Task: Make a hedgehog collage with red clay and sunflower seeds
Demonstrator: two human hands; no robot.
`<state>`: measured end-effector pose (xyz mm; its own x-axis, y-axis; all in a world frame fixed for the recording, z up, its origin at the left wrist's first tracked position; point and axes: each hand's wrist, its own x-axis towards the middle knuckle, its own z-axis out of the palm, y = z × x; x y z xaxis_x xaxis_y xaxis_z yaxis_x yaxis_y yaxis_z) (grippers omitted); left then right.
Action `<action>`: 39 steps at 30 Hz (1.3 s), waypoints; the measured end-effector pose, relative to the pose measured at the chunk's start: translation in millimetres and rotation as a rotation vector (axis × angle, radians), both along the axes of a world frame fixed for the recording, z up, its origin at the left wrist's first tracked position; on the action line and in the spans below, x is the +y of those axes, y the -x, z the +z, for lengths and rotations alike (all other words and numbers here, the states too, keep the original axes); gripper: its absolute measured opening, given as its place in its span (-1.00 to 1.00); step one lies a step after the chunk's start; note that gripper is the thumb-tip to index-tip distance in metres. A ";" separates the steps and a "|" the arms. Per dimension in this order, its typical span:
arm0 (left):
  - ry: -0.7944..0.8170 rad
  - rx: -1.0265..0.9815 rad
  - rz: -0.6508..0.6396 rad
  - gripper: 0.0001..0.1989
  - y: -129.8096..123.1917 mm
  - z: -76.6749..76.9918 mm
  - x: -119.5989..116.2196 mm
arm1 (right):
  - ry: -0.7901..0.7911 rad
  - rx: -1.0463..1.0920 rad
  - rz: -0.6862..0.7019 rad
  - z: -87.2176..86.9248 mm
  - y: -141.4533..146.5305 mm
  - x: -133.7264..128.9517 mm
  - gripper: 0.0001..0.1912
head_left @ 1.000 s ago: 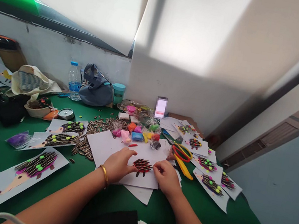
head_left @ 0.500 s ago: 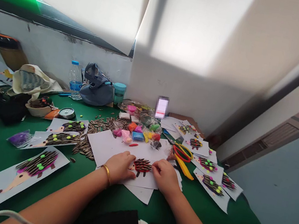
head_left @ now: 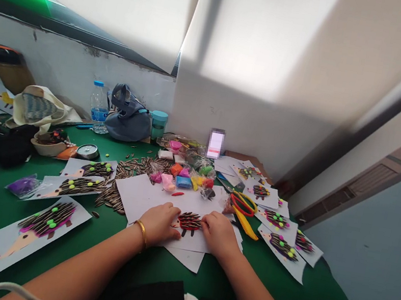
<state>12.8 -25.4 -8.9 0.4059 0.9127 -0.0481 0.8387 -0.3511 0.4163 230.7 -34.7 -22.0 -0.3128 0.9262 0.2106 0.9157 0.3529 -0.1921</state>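
Observation:
A small clay hedgehog (head_left: 190, 221), red with sunflower seeds stuck on as spines and dark feet, lies on a white paper sheet (head_left: 138, 192). My left hand (head_left: 158, 223), with a gold bangle at the wrist, rests on the sheet at the hedgehog's head end, thumb and fingers apart. At the rear end, my right hand (head_left: 219, 233) has its fingers curled together against the spines. Whatever its fingertips hold, if anything, is hidden. A thin red clay piece (head_left: 177, 194) lies further up the sheet.
Wrapped coloured clay (head_left: 183, 182) and loose sunflower seeds (head_left: 114, 196) lie behind the sheet. Scissors (head_left: 243, 202) and a yellow cutter (head_left: 247, 225) are to the right. Finished hedgehog cards (head_left: 34, 234) flank both sides. A phone (head_left: 215, 143) leans on the wall.
My right hand has shifted slightly, its fingers now closer over the hedgehog's rear spines. My left hand stays beside the head. The whole view has drifted a little.

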 end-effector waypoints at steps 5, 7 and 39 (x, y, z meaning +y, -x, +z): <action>0.010 -0.038 0.011 -0.45 1.4 0.0 0.3 | 0.010 0.055 0.001 -1.6 -2.7 -3.9 -0.80; -0.002 -0.095 0.023 -0.50 2.2 -1.0 2.1 | -0.007 0.099 0.017 -1.6 -5.1 -5.9 -0.78; 0.161 -0.539 0.168 -0.65 2.7 -1.7 9.3 | 0.218 0.598 -0.092 -5.7 -9.5 -20.3 -0.88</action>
<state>10.1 -16.1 -10.6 0.2620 0.9649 -0.0180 0.5321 -0.1288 0.8368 240.2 -55.1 -27.6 -0.1164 0.9849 0.1281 0.6533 0.1731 -0.7371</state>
